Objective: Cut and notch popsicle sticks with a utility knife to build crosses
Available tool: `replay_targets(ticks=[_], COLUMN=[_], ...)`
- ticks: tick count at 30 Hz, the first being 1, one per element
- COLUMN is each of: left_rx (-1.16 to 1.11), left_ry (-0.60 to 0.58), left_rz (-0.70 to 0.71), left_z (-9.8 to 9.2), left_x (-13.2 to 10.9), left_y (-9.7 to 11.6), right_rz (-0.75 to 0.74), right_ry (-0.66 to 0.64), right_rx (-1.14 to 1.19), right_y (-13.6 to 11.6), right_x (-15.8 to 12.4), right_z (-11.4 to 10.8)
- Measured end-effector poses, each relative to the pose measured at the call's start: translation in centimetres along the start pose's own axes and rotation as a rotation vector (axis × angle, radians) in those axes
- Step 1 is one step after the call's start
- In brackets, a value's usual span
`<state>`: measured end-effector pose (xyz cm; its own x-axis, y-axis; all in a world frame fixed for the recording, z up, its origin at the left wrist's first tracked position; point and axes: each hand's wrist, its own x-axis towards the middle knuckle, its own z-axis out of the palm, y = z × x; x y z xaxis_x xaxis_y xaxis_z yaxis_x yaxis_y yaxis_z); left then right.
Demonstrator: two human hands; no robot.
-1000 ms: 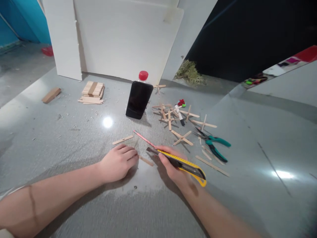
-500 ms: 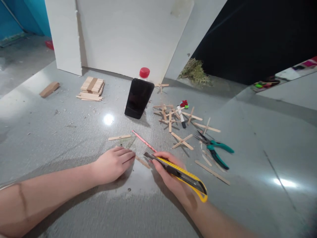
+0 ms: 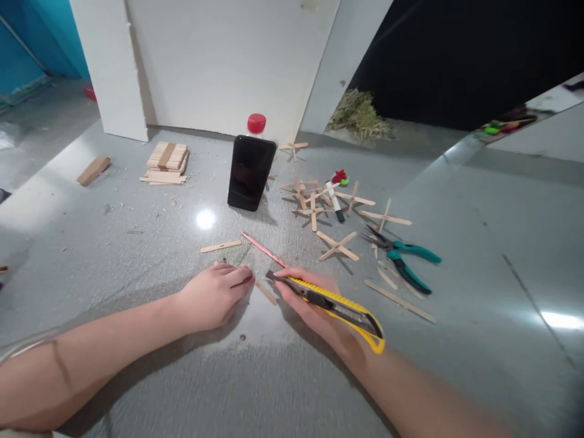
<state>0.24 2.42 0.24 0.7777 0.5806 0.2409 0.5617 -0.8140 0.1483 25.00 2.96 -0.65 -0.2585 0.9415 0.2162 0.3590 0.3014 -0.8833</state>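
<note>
My right hand [image 3: 310,298] is closed on a yellow utility knife [image 3: 337,307], its blade pointing left toward my other hand. My left hand [image 3: 219,292] presses its closed fingers on a thin wooden stick [image 3: 265,292] lying on the grey table; part of the stick is hidden under the fingers. A pink pencil-like rod [image 3: 262,248] lies just beyond the two hands. Another wooden stick with a dark slot [image 3: 221,246] rests beyond my left hand. Crossed stick pieces [image 3: 337,246] lie ahead and to the right.
A black phone [image 3: 250,173] leans on a red-capped bottle [image 3: 256,124]. Green pliers [image 3: 404,255] and a loose stick [image 3: 399,301] lie at right. Stacked sticks [image 3: 168,157] and a brown block [image 3: 93,170] are at back left. A white marker [image 3: 334,199] lies among the crosses.
The camera view has shifted slightly. The knife tip and my left fingertips are a little closer together, and the knife lies at a slightly flatter angle.
</note>
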Motion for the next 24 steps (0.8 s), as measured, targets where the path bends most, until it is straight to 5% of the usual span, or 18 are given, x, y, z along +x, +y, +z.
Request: replay_targets(ticks=[24], left_rx=[-0.044], left_ry=[0.068], left_rz=[0.079], left_z=[0.6], left_x=[0.8], left_y=[-1.2], right_rz=[-0.173], right_ry=[-0.196], right_rx=[-0.049], right_y=[0.0], right_x=[0.4], right_z=[0.1])
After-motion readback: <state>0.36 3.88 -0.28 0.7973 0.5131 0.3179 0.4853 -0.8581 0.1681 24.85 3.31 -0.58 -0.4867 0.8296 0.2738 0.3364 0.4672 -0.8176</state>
